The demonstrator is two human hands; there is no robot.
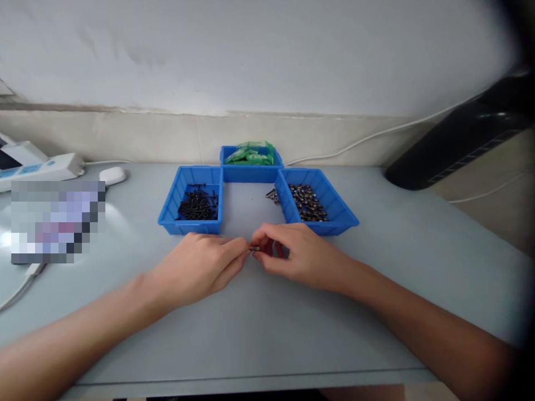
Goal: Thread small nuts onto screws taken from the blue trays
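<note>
My left hand and my right hand meet at the middle of the grey table, fingertips pinched on a small metal piece between them. Its exact shape is too small to tell. Behind my left hand stands a blue bin with black screws. Another blue bin, behind my right hand, holds shiny metal fittings. A few small metal parts lie on the table against its left wall.
A third blue bin with green packets stands at the back. On the left are a blurred-out device, a white case and a power strip. A black cylinder leans at the right.
</note>
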